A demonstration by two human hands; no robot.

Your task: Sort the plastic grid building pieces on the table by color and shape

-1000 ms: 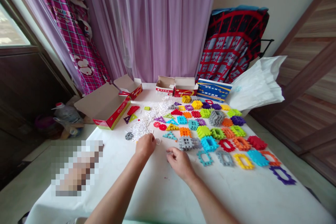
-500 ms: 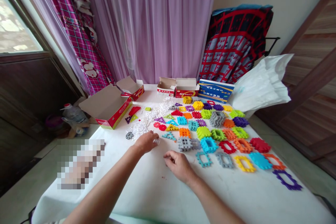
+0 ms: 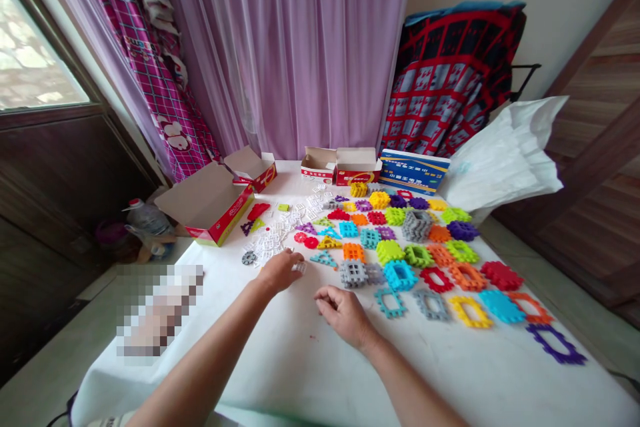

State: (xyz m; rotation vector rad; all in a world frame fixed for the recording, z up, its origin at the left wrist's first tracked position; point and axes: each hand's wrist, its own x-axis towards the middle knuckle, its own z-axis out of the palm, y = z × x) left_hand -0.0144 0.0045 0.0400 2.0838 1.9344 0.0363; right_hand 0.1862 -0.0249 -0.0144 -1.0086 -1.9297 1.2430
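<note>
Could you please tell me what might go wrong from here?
The small white plastic piece at the left hand could slip and get lost in the pile of white pieces beyond it. The right hand is close to the grey window-patterned block, so a careless move might knock it. The purple frame piece lies near the edge of the table and could fall if nudged.

A hand could pass over the near cloth [image 3: 293, 373] or between the left hand [image 3: 284, 269] and right hand [image 3: 345, 317]. Blocks [image 3: 391, 252] crowd the right side, white pieces [image 3: 273, 240] lie beyond the left hand, and boxes [image 3: 415, 171] line the far edge.
</note>
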